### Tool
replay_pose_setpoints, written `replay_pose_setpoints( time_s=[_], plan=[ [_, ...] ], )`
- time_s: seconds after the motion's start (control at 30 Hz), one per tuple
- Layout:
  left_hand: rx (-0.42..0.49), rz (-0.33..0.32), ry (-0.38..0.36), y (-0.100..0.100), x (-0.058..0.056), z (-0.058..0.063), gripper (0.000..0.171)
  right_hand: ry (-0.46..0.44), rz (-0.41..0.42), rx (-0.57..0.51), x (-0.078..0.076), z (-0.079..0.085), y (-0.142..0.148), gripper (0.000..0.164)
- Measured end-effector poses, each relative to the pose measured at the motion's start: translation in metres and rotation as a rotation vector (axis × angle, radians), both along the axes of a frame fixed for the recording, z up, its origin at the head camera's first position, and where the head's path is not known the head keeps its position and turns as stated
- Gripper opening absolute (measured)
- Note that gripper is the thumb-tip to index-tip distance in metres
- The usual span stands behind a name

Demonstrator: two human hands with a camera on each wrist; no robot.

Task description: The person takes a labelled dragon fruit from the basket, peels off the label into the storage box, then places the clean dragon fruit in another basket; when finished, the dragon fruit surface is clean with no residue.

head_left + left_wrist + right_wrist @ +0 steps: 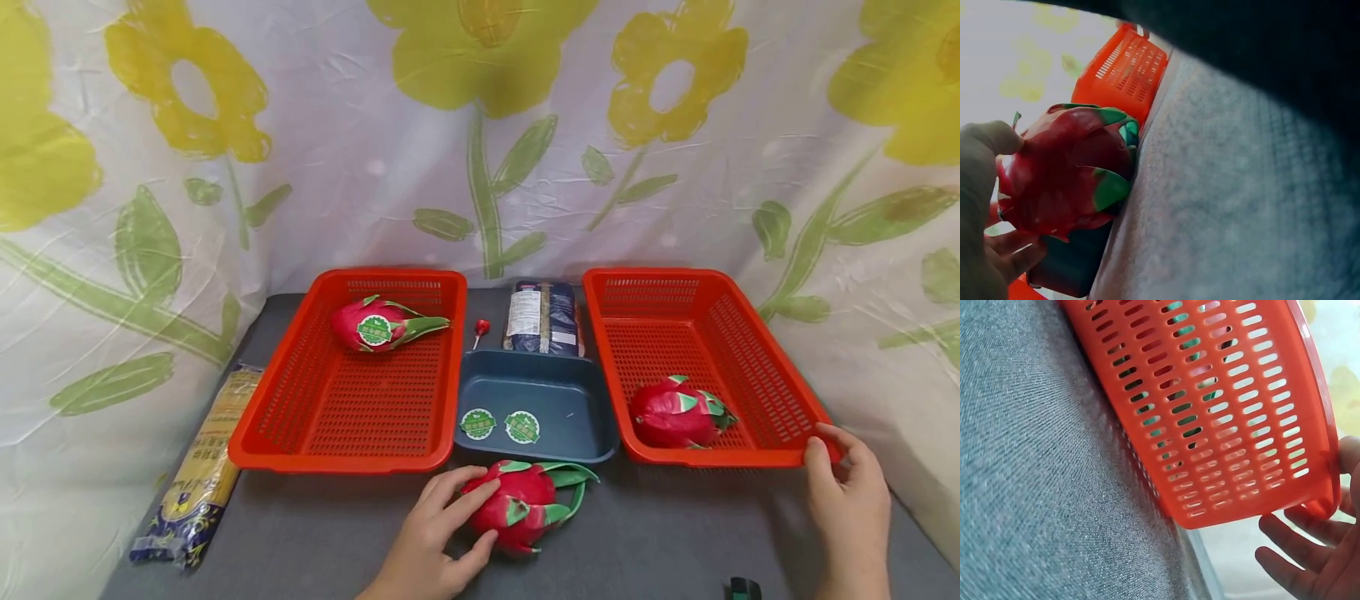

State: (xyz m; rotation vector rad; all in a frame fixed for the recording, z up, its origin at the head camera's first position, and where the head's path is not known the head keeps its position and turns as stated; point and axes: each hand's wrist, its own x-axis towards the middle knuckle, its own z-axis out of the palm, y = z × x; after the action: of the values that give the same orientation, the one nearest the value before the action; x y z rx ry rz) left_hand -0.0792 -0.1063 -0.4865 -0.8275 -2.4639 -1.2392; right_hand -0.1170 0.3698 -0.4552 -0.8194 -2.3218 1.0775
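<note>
A pink dragon fruit [516, 507] with green leaf tips lies on the grey table in front of the blue tray. My left hand [442, 533] holds it from the left, fingers over its far side and thumb on the near side. In the left wrist view, the dragon fruit [1069, 172] sits between thumb and fingers. On the right, my right hand [851, 492] grips the near right corner of a red basket [750, 458]. The right wrist view shows the thumb at the rim of the slotted basket [1229, 425]. Another dragon fruit [678, 412] lies inside this basket.
At left, a second red basket [345, 462] holds a dragon fruit [375, 325] with a green label. Between the baskets stands the blue tray [540, 454] with two round green labels. Behind it are a lollipop [482, 327] and a packaged bag [543, 317]. A noodle packet [202, 467] lies far left.
</note>
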Motion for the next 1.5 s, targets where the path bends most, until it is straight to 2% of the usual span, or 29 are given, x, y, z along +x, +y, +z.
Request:
replay_pose_setpoints(
  time_s=[0.23, 0.47, 0.6, 0.7, 0.83, 0.9, 0.97, 1.03, 1.1, 1.17, 1.23, 1.33, 1.4, 1.5],
  plan=[
    [-0.043, -0.015, -0.088, 0.005, 0.002, 0.005, 0.056, -0.014, -0.024, -0.023, 0.002, -0.001, 0.001, 0.045],
    [-0.045, -0.044, -0.021, 0.01, 0.0, 0.008, 0.05, -0.039, -0.009, -0.044, 0.001, -0.001, 0.001, 0.048],
    [-0.055, -0.069, -0.038, 0.01, -0.001, 0.009, 0.046, -0.03, 0.001, -0.044, 0.001, -0.001, 0.001, 0.048],
    [-0.05, -0.105, -0.125, 0.007, 0.001, 0.013, 0.043, -0.024, 0.006, -0.046, 0.001, -0.001, 0.0, 0.048],
    [-0.031, -0.141, -0.329, 0.004, 0.004, 0.022, 0.043, -0.028, 0.01, -0.063, 0.0, 0.0, -0.001, 0.051],
    [-0.009, -0.156, -0.408, 0.003, 0.006, 0.027, 0.043, -0.028, 0.011, -0.073, -0.001, 0.001, -0.002, 0.052],
    [0.037, -0.178, -0.458, 0.002, 0.007, 0.034, 0.042, -0.022, 0.007, -0.079, -0.002, 0.001, -0.003, 0.051],
    [0.105, -0.205, -0.476, 0.003, 0.007, 0.043, 0.041, -0.014, 0.003, -0.077, -0.002, 0.0, -0.004, 0.051],
    [0.18, -0.24, -0.448, 0.004, 0.007, 0.052, 0.04, -0.002, -0.001, -0.086, -0.002, -0.001, -0.004, 0.051],
    [0.247, -0.28, -0.367, 0.006, 0.006, 0.06, 0.041, 0.011, -0.007, -0.096, -0.002, -0.003, -0.005, 0.052],
    [0.298, -0.294, -0.293, 0.009, 0.003, 0.07, 0.042, 0.03, -0.015, -0.106, -0.002, -0.005, -0.006, 0.051],
    [0.355, -0.288, -0.21, 0.015, -0.005, 0.085, 0.045, 0.063, -0.026, -0.125, -0.001, -0.008, -0.007, 0.05],
    [0.388, -0.261, -0.208, 0.021, -0.012, 0.096, 0.047, 0.086, -0.027, -0.143, -0.001, -0.01, -0.007, 0.048],
    [0.426, -0.253, -0.17, 0.033, -0.026, 0.109, 0.047, 0.126, -0.024, -0.191, -0.001, -0.012, -0.006, 0.045]
  ],
)
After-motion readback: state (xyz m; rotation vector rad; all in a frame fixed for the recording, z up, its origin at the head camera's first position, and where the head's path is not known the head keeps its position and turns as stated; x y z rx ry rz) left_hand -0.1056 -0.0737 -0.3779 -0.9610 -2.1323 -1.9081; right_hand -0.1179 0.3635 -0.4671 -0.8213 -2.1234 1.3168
